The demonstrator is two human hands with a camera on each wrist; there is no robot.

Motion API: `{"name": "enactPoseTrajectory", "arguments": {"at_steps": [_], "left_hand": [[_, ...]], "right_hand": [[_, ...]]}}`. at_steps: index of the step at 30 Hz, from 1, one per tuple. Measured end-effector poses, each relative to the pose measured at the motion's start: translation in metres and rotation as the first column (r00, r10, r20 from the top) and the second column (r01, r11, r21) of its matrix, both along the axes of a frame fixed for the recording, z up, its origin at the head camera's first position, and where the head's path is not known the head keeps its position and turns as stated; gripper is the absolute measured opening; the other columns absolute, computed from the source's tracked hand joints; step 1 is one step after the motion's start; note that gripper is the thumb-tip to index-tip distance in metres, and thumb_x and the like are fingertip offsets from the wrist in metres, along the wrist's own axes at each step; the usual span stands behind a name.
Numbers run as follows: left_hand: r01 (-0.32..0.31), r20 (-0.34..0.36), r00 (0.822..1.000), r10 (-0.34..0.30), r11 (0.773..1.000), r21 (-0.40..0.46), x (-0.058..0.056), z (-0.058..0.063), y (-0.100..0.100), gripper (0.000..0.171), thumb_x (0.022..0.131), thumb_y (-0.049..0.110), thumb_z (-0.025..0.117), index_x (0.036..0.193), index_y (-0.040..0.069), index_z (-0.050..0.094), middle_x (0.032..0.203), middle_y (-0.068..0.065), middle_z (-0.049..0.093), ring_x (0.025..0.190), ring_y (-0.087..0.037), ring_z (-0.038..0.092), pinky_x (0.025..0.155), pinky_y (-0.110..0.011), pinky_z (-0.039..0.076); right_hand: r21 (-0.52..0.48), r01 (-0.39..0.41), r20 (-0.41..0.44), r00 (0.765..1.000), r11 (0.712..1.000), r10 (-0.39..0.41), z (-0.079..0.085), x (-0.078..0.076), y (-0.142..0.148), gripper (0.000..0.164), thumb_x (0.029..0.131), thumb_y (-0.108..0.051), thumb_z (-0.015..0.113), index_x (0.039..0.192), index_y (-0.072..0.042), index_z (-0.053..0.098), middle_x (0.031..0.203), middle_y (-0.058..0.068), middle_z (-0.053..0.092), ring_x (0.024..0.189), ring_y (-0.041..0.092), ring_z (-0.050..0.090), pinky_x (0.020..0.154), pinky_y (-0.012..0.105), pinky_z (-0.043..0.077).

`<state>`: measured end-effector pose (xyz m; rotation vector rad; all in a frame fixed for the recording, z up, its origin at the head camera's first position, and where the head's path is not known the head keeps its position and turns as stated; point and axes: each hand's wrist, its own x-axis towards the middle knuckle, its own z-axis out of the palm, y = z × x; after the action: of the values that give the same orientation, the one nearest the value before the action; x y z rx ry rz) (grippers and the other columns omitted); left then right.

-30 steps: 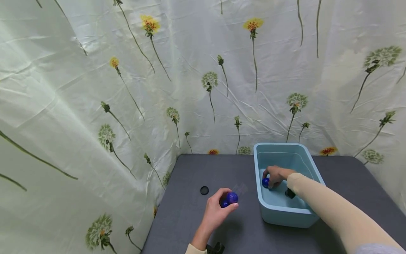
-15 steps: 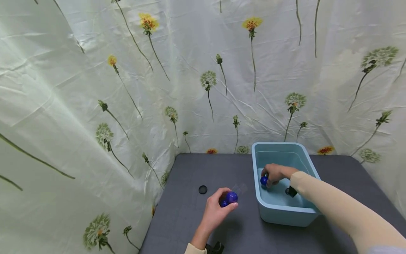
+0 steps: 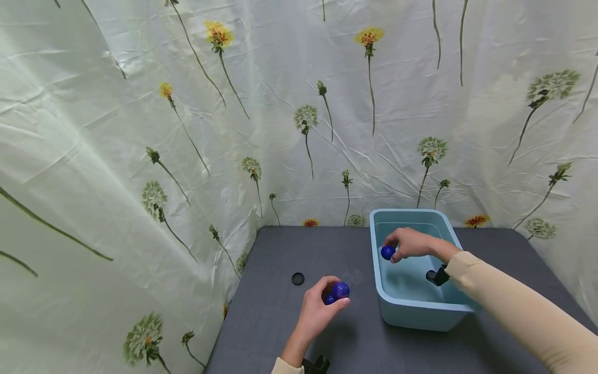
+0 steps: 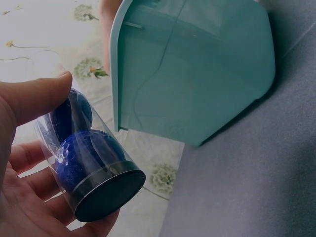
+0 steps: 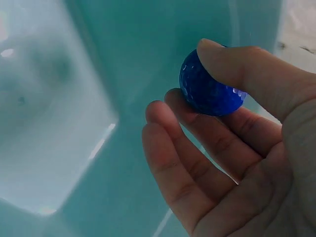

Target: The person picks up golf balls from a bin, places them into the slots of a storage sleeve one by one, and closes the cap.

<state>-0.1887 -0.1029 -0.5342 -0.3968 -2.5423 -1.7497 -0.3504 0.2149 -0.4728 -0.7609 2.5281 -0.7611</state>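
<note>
My left hand grips a clear plastic tube with a dark cap on its lower end, held tilted over the table. Two blue golf balls are inside it, the nearer one sitting against the cap. The tube's other end looks uncapped and points toward the bin. Inside the light blue bin, my right hand pinches another blue golf ball between thumb and fingers, raised above the bin floor. The other fingers of that hand are loosely bent beneath the ball.
A round black cap lies on the dark grey table, left of my left hand. A white curtain printed with dandelions hangs behind and to the left of the table. The bin's walls surround the right hand.
My right hand has lifted the blue golf ball from near the bin's floor, rising inside the bin. The left hand with the tube has stayed nearly still.
</note>
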Motion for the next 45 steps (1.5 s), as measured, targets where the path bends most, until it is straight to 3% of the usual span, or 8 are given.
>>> {"name": "enactPoseTrajectory", "arguments": {"at_steps": [4, 9, 24, 36, 45], "left_hand": [[-0.001, -0.003, 1.000, 0.001, 1.000, 0.005, 0.000, 0.001, -0.001, 0.043, 0.086, 0.034, 0.081, 0.124, 0.025, 0.063, 0.115, 0.007, 0.066, 0.101, -0.015, 0.063, 0.079, -0.031, 0.054], [0.001, -0.020, 1.000, -0.001, 1.000, 0.020, 0.001, 0.002, -0.003, 0.045, 0.086, 0.034, 0.082, 0.126, 0.021, 0.064, 0.114, 0.006, 0.066, 0.101, -0.020, 0.064, 0.079, -0.029, 0.053], [-0.019, -0.063, 0.998, 0.020, 1.000, 0.009, 0.007, 0.004, -0.004, 0.044, 0.085, 0.036, 0.082, 0.124, 0.024, 0.064, 0.112, 0.006, 0.067, 0.098, -0.017, 0.064, 0.078, -0.029, 0.053], [-0.032, -0.116, 0.993, 0.035, 0.999, 0.028, 0.007, 0.006, -0.003, 0.046, 0.085, 0.037, 0.082, 0.124, 0.019, 0.064, 0.110, 0.004, 0.067, 0.093, -0.015, 0.064, 0.078, -0.031, 0.053], [-0.045, -0.122, 0.991, 0.050, 0.998, 0.039, 0.010, 0.003, -0.004, 0.044, 0.086, 0.034, 0.082, 0.124, 0.020, 0.064, 0.109, 0.003, 0.067, 0.093, -0.016, 0.064, 0.078, -0.030, 0.054]], "right_hand": [[-0.038, -0.008, -0.051, 0.999, 0.999, 0.006, 0.017, 0.009, 0.001, 0.042, 0.082, -0.021, 0.085, 0.118, -0.006, 0.070, 0.101, 0.001, 0.070, 0.091, 0.018, 0.064, 0.074, 0.036, 0.055], [-0.101, 0.022, -0.044, 0.999, 0.995, -0.026, 0.029, 0.021, 0.002, 0.044, 0.083, -0.021, 0.084, 0.122, -0.006, 0.069, 0.105, 0.003, 0.070, 0.092, 0.020, 0.066, 0.076, 0.037, 0.056], [-0.314, 0.104, -0.051, 0.991, 0.944, -0.126, 0.036, 0.070, -0.017, 0.048, 0.086, -0.026, 0.082, 0.128, -0.010, 0.066, 0.114, 0.006, 0.066, 0.088, 0.020, 0.067, 0.071, 0.035, 0.056], [-0.478, 0.115, 0.016, 0.992, 0.871, -0.122, 0.033, 0.105, -0.046, 0.048, 0.086, -0.024, 0.082, 0.129, -0.016, 0.065, 0.112, 0.006, 0.067, 0.092, 0.025, 0.065, 0.069, 0.036, 0.056], [-0.498, 0.085, 0.008, 0.996, 0.863, -0.093, 0.032, 0.117, -0.063, 0.043, 0.087, -0.026, 0.081, 0.127, -0.022, 0.067, 0.110, 0.004, 0.067, 0.092, 0.025, 0.066, 0.071, 0.035, 0.057]]}}
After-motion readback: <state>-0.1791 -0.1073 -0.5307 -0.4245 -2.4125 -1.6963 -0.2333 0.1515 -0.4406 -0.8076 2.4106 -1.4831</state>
